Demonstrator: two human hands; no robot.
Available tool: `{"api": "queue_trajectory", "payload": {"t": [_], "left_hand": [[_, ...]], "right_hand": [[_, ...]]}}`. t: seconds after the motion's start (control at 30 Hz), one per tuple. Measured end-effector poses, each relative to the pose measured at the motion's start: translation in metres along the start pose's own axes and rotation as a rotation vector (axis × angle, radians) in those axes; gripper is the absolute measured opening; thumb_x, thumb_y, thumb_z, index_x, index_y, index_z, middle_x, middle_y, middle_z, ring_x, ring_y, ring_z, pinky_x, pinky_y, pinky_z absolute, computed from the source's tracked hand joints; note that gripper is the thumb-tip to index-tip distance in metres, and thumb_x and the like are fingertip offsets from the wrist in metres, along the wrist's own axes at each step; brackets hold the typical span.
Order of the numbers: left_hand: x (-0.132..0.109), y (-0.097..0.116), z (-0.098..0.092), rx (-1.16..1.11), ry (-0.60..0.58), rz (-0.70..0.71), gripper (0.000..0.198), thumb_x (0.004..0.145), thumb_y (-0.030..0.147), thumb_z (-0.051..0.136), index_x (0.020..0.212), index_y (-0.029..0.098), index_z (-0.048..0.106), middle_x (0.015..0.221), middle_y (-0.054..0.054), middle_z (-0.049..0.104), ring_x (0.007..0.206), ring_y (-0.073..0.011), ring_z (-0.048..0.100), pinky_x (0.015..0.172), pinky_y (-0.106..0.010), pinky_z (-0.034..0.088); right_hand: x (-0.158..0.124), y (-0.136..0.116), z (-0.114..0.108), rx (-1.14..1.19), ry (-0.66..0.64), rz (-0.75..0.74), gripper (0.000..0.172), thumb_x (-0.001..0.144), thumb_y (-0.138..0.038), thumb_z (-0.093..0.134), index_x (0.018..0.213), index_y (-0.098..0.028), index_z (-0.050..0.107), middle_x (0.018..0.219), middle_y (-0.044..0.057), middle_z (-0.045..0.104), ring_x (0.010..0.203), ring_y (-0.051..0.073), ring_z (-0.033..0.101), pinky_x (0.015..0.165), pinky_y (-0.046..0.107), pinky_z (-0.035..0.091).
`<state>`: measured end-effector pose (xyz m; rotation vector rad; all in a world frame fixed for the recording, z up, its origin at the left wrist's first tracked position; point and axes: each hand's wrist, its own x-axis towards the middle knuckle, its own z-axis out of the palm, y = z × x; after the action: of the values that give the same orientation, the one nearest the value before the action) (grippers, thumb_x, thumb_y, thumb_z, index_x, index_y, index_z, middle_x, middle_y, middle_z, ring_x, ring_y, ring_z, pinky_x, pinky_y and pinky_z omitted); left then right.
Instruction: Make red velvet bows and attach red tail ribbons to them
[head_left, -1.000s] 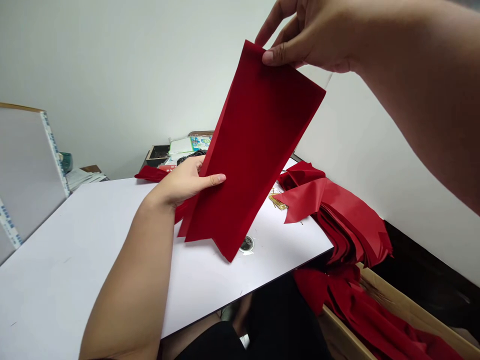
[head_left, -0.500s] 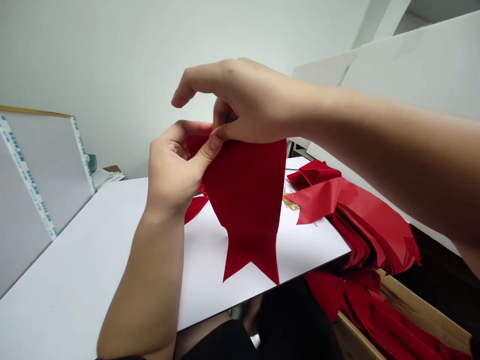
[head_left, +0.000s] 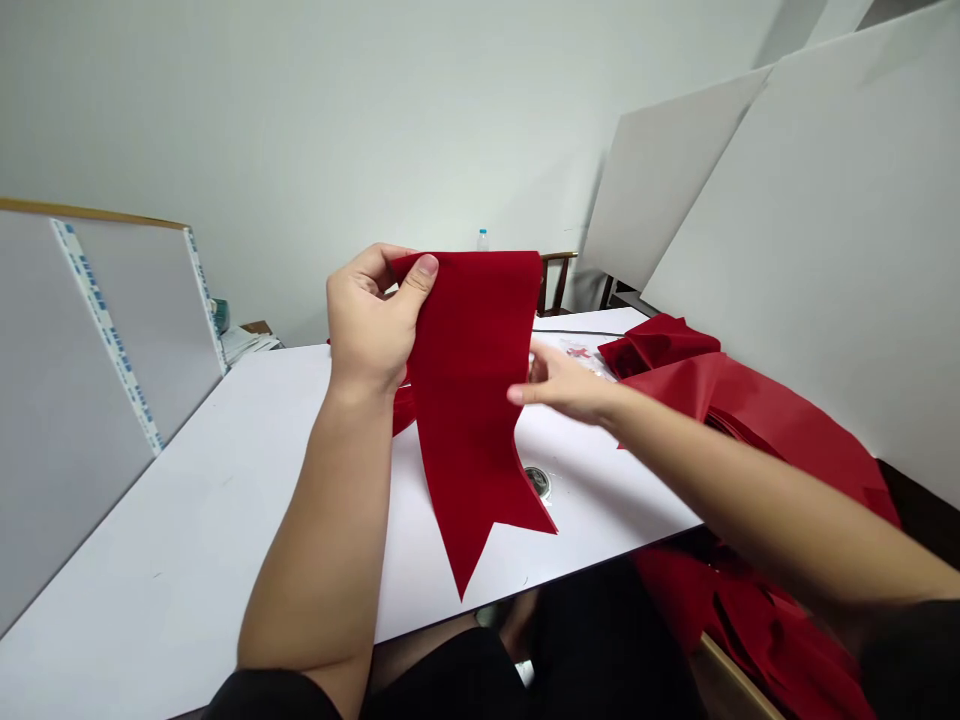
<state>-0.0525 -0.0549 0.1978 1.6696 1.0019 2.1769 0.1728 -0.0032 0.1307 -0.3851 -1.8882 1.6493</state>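
Observation:
My left hand point(head_left: 379, 315) is closed on the top left corner of a red ribbon point(head_left: 476, 350), its thumb in front and its fingers behind. The wide ribbon is folded over along its top edge and hangs down to a notched swallowtail end above the table. At the ribbon's right edge is my right hand point(head_left: 566, 385), slightly blurred. Its thumb reaches across the front of the cloth, and a gap shows between thumb and index finger. The other fingertips are partly hidden. Behind the ribbon a small round silvery disc point(head_left: 538, 482) lies on the table.
More red ribbons point(head_left: 780, 400) lie stacked at the right end of the white table point(head_left: 187, 520). Below them, red fabric point(head_left: 795, 650) fills a cardboard box point(head_left: 731, 675). White panels point(head_left: 825, 180) stand at right, another panel point(head_left: 127, 320) at left. A chair point(head_left: 559, 280) is behind.
My right hand has left the ribbon's top edge and moved down to its right side. The ribbon's fold has straightened, and its tail has swung. The view has shifted slightly.

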Motion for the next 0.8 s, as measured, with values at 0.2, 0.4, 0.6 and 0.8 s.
{"api": "queue_trajectory", "payload": {"t": [0.2,0.4,0.6,0.8], "left_hand": [[0.019,-0.028,-0.022,-0.01,0.184,0.103,0.023,0.094,0.039,0.074,0.09,0.021,0.059,0.086,0.003,0.063,0.088,-0.0114,0.065,0.079,-0.029,0.05],[0.034,-0.033,-0.052,-0.095,0.749,-0.016,0.008,0.095,0.016,0.05,0.09,0.019,0.044,0.083,0.003,0.054,0.076,-0.0077,0.056,0.072,-0.023,0.05],[-0.003,-0.059,-0.1,0.096,0.776,-0.376,0.011,0.088,0.015,0.056,0.09,0.02,0.047,0.085,0.0,0.064,0.082,-0.0135,0.065,0.074,-0.03,0.056],[-0.083,-0.108,-0.149,0.683,0.5,-0.737,0.011,0.078,0.029,0.05,0.084,0.022,0.046,0.078,-0.003,0.061,0.079,-0.0201,0.066,0.071,-0.034,0.058]], "right_hand": [[-0.019,0.081,0.024,-0.081,-0.077,0.095,0.061,0.073,-0.038,0.091,0.125,-0.016,0.068,0.128,0.011,0.073,0.118,0.03,0.071,0.1,0.043,0.061],[-0.013,0.084,-0.015,-0.069,-0.055,0.092,0.05,0.08,-0.039,0.085,0.121,-0.014,0.07,0.127,0.01,0.073,0.114,0.026,0.072,0.1,0.04,0.06],[-0.003,0.084,-0.058,0.091,0.273,0.205,0.044,0.069,-0.035,0.093,0.104,-0.015,0.074,0.108,0.008,0.078,0.094,0.019,0.075,0.083,0.028,0.063],[0.0,0.101,-0.048,0.194,0.686,0.335,0.046,0.07,-0.017,0.09,0.111,-0.018,0.067,0.082,0.005,0.076,0.072,0.017,0.072,0.059,0.025,0.06]]}}
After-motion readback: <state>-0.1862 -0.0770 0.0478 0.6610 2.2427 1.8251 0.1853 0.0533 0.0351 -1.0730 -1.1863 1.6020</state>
